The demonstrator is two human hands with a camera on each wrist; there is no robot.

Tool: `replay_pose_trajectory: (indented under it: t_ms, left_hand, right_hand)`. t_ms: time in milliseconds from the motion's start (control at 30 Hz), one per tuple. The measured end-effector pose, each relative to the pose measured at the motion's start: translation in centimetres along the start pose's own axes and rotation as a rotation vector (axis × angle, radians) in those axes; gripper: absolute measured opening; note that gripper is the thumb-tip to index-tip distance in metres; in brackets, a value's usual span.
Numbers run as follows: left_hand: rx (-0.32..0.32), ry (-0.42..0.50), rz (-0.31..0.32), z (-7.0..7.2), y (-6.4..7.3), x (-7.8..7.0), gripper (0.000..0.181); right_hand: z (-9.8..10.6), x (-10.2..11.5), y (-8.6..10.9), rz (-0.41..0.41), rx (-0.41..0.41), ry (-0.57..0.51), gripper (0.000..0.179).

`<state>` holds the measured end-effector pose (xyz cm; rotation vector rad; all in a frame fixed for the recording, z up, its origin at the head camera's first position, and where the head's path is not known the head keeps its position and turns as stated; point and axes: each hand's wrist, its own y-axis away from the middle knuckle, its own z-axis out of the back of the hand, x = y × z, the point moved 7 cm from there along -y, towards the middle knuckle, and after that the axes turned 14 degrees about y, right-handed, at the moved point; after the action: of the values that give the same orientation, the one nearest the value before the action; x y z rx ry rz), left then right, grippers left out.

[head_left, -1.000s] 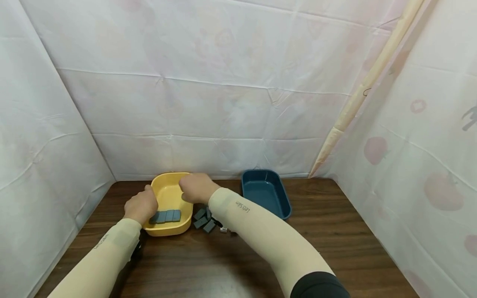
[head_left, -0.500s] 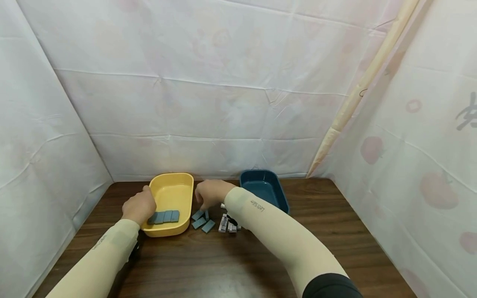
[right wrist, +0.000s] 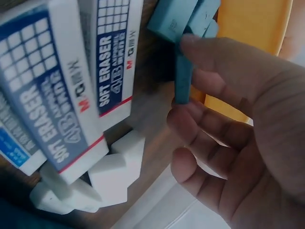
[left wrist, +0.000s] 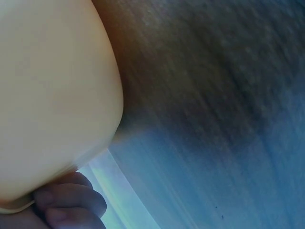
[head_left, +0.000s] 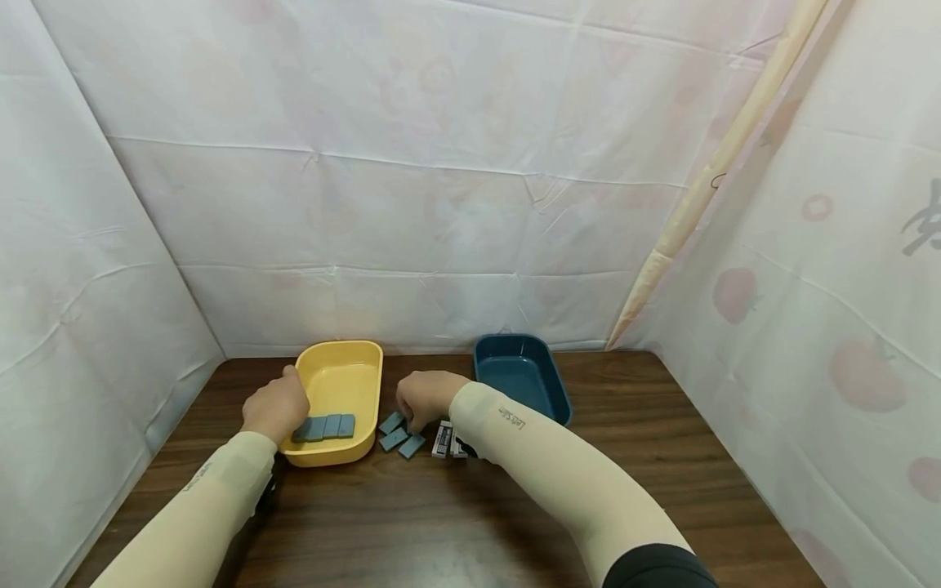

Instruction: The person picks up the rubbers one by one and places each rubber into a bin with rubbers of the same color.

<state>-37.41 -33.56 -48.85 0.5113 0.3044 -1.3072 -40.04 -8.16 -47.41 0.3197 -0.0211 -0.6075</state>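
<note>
In the head view my left hand (head_left: 276, 406) grips the left side of a yellow tray (head_left: 345, 376). Its curled fingers (left wrist: 71, 198) show below the tray's pale wall in the left wrist view. Several blue-grey blocks (head_left: 339, 425) lie in a row in the tray's near end. Right of the tray, my right hand (head_left: 430, 398) is over a small group of loose blue-grey blocks (head_left: 393, 439). From the right wrist view, its thumb and fingers pinch one narrow blue block (right wrist: 183, 78), turned on its edge, while the other fingers are loosely bent.
Paper-sleeved soft erasers (right wrist: 52, 90) and several bare white erasers (right wrist: 109, 176) lie close beside the right hand. A dark blue tray (head_left: 518, 371) stands behind the right forearm. White cloth (head_left: 441, 204) hangs around the wooden table (head_left: 412, 523).
My right hand has come out from over the yellow tray, moved right and down to the loose blocks, and taken hold of one. The left hand stays on the tray.
</note>
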Motion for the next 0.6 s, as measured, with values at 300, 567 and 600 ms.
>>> replay_pose_trajectory:
  t_ms: [300,567,600]
  left_hand:
    - [0.0,0.002,0.0,0.02,-0.01,0.01,0.061]
    - [0.004,0.008,0.005,0.02,-0.18,0.14,0.06]
    - [0.006,0.011,0.006,0.04,-0.17,0.16,0.06]
  right_hand:
    - [-0.13,-0.32,0.27,-0.057,-0.043,0.111,0.052]
    - [-0.07,-0.11,0.52,-0.067,-0.072,0.139,0.056]
    - [-0.06,-0.08,0.55,-0.067,-0.076,0.138,0.057]
